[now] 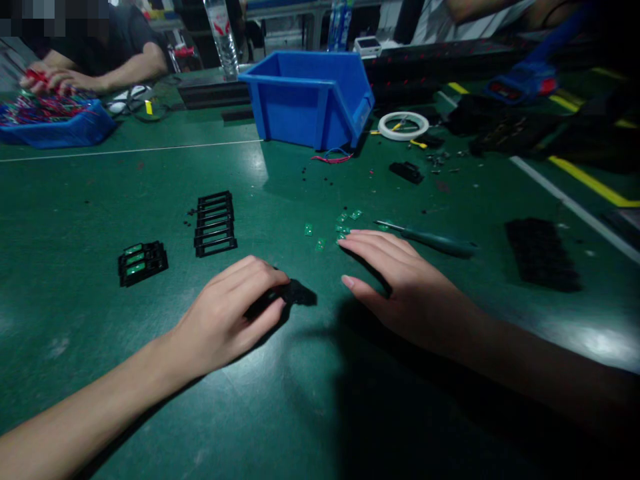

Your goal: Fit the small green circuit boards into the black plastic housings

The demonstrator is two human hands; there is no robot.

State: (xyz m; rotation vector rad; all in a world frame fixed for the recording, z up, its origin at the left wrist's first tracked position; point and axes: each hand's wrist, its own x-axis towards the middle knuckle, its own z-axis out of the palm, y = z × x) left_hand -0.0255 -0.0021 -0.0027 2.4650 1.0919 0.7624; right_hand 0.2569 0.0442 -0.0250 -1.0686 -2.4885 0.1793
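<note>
My left hand (235, 307) is closed on a small black plastic part (299, 293), most of it hidden by the fingers. Reaching in from the right, my right hand (400, 273) has its thumb and fingers apart, the fingertips touching or just above several small green circuit boards (343, 229). A few more such boards lie just to the left of them. Beyond my right hand rests a screwdriver (435, 240) with a dark green handle. Left of my left hand lie a row of slotted black frames (215, 223) and a black piece with green boards set in it (143, 262).
A blue bin (295, 110) stands at the back, near a white ring (403, 125) and loose screws. At right lies a black block of parts (543, 253). Behind it is a blue power tool (525, 80). Another person's hands (65, 80) work over a wire-filled blue tray (65, 130).
</note>
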